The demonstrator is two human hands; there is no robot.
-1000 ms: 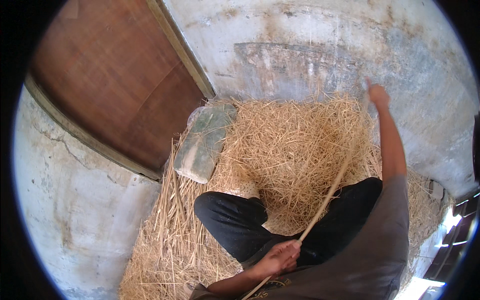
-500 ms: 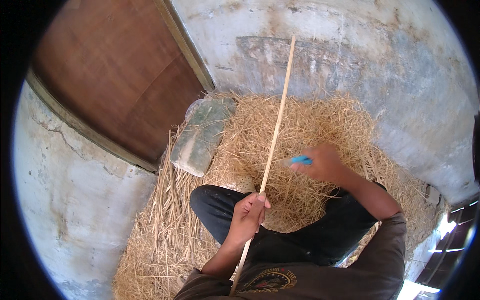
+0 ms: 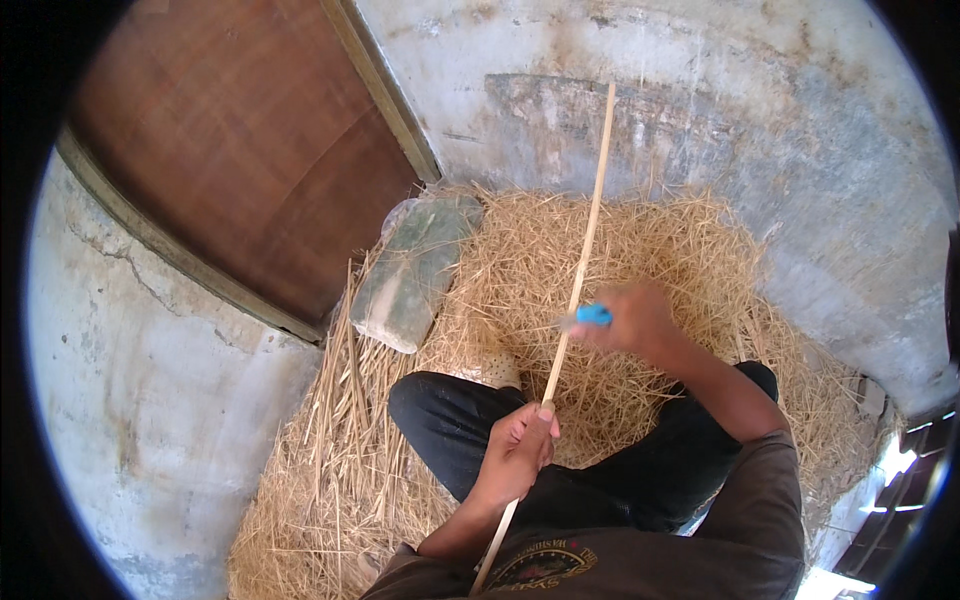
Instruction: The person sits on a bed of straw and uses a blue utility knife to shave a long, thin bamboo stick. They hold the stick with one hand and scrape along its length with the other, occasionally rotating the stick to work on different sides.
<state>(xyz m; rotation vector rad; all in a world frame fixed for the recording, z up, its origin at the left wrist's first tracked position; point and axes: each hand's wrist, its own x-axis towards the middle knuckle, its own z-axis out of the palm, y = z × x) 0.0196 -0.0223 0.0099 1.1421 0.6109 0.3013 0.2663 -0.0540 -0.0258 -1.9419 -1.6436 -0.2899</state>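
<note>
1. Head view, against half a second ago: the right hand [image 3: 632, 318], holding a small blue-handled tool [image 3: 594, 314], has come leftward, so that the tool's front end now meets or overlaps the long, thin, pale strip of wood or bamboo [image 3: 588, 240]. The left hand [image 3: 520, 445] and strip have shifted slightly right in the picture; part of that is the camera's own movement.
2. The strip runs from the person's lap, through the left hand, up and slightly rightward. Its far end shows against the stained grey-white plaster wall [image 3: 720, 130]; its near end goes down before the dark shirt.
3. The work in hand looks like scraping or shaving the strip with the tool, judging by how they meet. Another stroke would call for a firm left hold and a steady blade angle. Motion blur hides whether the edge truly touches.
4. The left hand is closed round the strip's lower part, thumb on top, with its forearm rising from the lower edge. The right elbow is bent out to the side, the forearm slanting inward above the knee; its fingers look wrapped round the blue handle, though blurred.
5. Beyond the crossed legs in black trousers [image 3: 440, 415] spreads a heap of straw-coloured shavings [image 3: 660, 240], with a flat grey-green stone slab [image 3: 418, 265] at its left.
</note>
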